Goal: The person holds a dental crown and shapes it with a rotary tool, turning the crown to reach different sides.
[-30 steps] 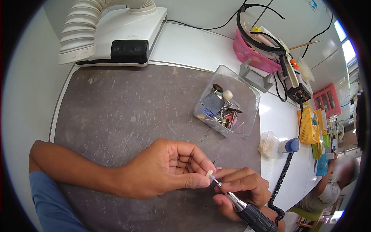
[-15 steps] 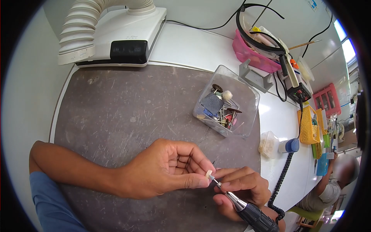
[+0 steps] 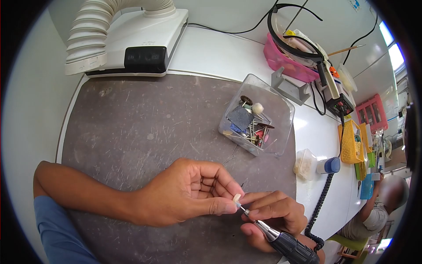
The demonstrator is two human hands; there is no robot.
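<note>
My left hand (image 3: 187, 200) pinches a small cream-coloured, tooth-like piece (image 3: 237, 197) between thumb and fingertips. In my right hand (image 3: 279, 211) is a rotary handpiece (image 3: 290, 244), black with a silver nose, gripped like a pen. Its small pale bluish tip (image 3: 238, 204) meets the lower side of the cream piece. Fingertips of both hands come close together there, hiding part of the contact. Beyond the hands, a clear plastic box (image 3: 285, 115) holds several burs, discs and a white round felt or cotton tip.
A white extractor unit (image 3: 132, 31) with a ribbed hose stands at the back left. Right of the grey mat (image 3: 132, 114) are a small clear tub (image 3: 305, 165), a blue-capped jar (image 3: 330, 166), a coiled cord (image 3: 324, 200) and yellow baskets (image 3: 350, 143). Another person (image 3: 369, 211) sits far right.
The cream piece has turned slightly in my left fingers, and the handpiece tip has shifted a little left and down against it. My right hand has moved slightly left.
</note>
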